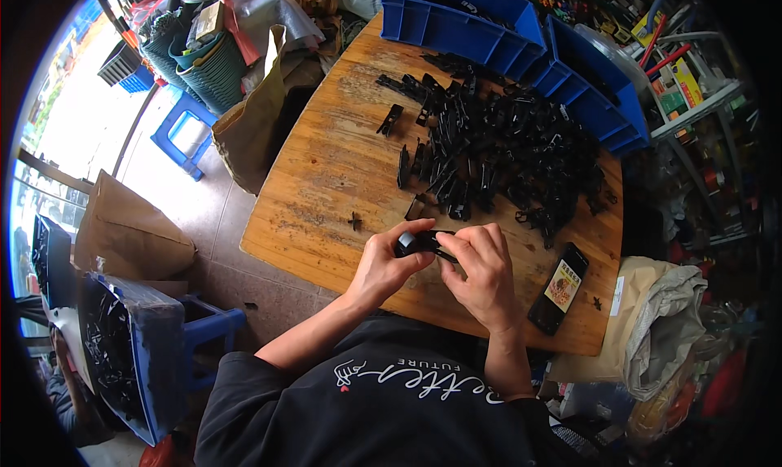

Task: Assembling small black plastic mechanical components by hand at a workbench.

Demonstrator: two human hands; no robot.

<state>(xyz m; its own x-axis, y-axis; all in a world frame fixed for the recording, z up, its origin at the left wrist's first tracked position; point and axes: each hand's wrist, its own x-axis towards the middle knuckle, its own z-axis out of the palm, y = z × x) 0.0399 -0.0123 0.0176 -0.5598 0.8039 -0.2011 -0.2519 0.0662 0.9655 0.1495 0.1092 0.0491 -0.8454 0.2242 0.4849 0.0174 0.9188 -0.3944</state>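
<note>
My left hand (384, 265) and my right hand (487, 273) meet over the near edge of a wooden table (326, 182). Together they grip one small black plastic part (422, 242), the left at its rounded end, the right at its other end. A large heap of similar black plastic parts (497, 153) covers the middle and far right of the table. A tiny black piece (355, 220) lies alone on the wood left of my hands.
A phone (559, 288) with a lit screen lies at the table's near right. Two blue bins (460, 19) (599, 92) stand at the far edge. A blue crate lined with black plastic (130, 349) sits on a stool at my left. Brown paper sacks (130, 231) stand on the floor.
</note>
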